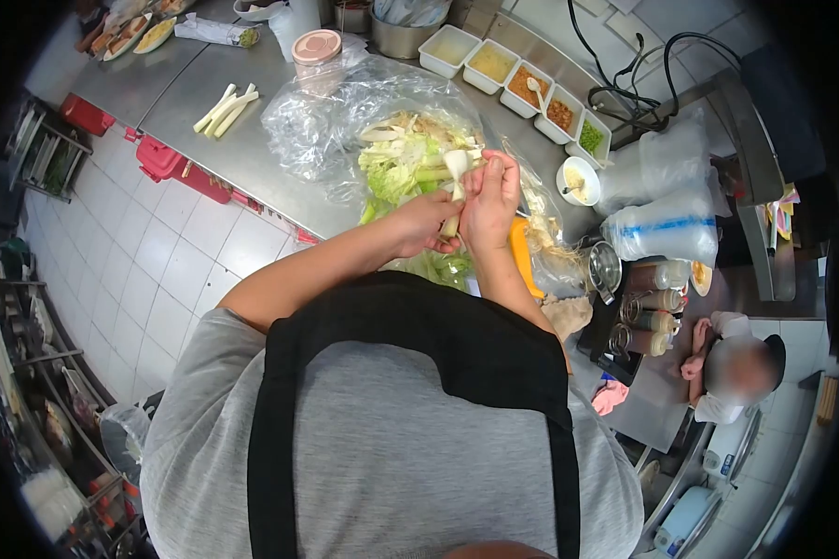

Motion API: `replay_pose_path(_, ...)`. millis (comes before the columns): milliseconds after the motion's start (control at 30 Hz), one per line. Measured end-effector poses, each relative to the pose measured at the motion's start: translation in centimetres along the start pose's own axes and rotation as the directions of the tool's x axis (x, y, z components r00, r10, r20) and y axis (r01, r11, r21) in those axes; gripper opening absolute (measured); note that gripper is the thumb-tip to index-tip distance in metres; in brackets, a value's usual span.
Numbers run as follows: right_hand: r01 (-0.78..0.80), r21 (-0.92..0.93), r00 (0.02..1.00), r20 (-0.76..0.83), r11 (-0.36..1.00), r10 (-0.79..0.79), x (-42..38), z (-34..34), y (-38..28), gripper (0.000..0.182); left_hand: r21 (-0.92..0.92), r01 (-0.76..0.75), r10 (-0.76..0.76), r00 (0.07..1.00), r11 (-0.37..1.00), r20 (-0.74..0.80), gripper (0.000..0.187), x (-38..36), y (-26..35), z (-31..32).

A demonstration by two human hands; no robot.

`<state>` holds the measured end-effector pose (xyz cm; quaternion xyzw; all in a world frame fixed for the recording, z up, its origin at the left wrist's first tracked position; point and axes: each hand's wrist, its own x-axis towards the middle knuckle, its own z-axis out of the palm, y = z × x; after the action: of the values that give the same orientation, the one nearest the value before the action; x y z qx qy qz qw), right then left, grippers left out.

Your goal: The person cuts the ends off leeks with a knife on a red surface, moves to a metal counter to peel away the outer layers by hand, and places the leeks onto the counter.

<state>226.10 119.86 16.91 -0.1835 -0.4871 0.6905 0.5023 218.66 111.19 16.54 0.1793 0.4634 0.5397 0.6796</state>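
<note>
A spring onion (456,166), with a thick white bulb and pale green stalk, is held upright over the counter. My left hand (423,224) is closed around its lower stalk. Beside the bulb, the fingers of my right hand (491,197) are curled in and pinch at its side; exactly what lies between them is partly hidden. Under and behind both hands are leafy green scraps (396,160) on a spread clear plastic bag (312,116). Several trimmed white stalks (226,110) lie on the counter to the left. Stringy roots (552,244) lie right of my right hand.
Along the back of the steel counter (182,88) run several white tubs (491,65) of chopped food. A lidded container (317,48) stands behind the bag. To the right are a white bowl (579,180), an orange-yellow object (524,259), sauce bottles (657,298) and another person (732,363).
</note>
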Motion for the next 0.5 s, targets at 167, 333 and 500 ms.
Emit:
replay_pose_path(167, -0.086, 0.039, 0.973, -0.21, 0.995, 0.093, 2.4, -0.8, -2.0, 0.016, 0.166, -0.065, 0.048, 0.993, 0.984, 0.106, 0.018, 1.1, -1.5, -2.2)
replay_pose_path(333, 0.065, -0.033, 0.924, -0.375, 0.997, -0.073, 8.8, -5.4, -5.1, 0.013, 0.351, -0.033, -0.01, 0.993, 0.936, 0.12, 0.021, -1.7, -1.1, -3.9)
replay_pose_path(500, 0.138, -0.656, 0.99, 0.073, 0.742, -0.12, 9.6, -8.7, -2.2, 0.031, 0.325, -0.064, 0.036, 0.995, 0.944, 0.092, 0.028, -2.8, -0.3, -4.2)
